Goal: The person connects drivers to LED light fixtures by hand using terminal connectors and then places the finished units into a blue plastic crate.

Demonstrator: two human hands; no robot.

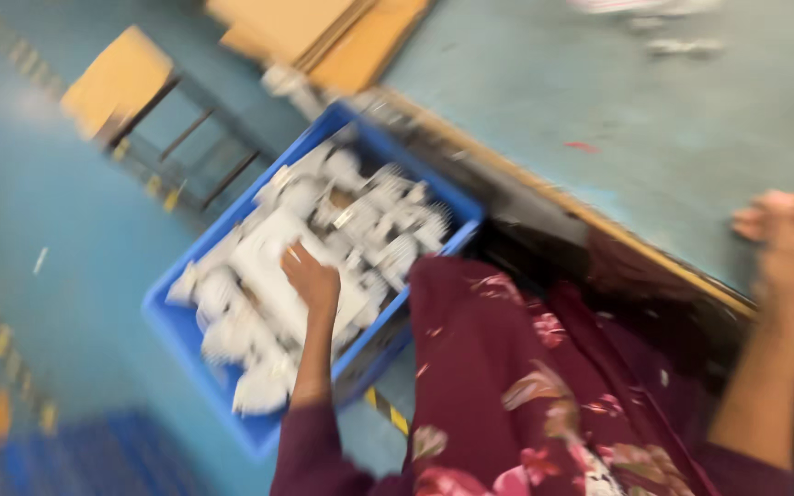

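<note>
The left hand (310, 278) is reaching down into the blue crate (176, 317) beside the table (599, 119), fingers curling onto one white part (273, 262) among many, grip too blurred to tell, so picking a single loose piece looks wisest, while the right hand (788, 230) is resting loosely closed and seemingly empty on the table.

A smooth teal floor (39, 230) is spreading across the left side, with worn yellow-and-black striped tape (11, 367) running along it. A wooden stool (126, 83) with a pale yellow seat and dark metal legs is standing near the top left. Flat sheets of brown cardboard (314, 32) are lying beside it. A teal-topped workbench (599, 119) with a wooden edge is filling the right. Motion blur is softening everything.
</note>
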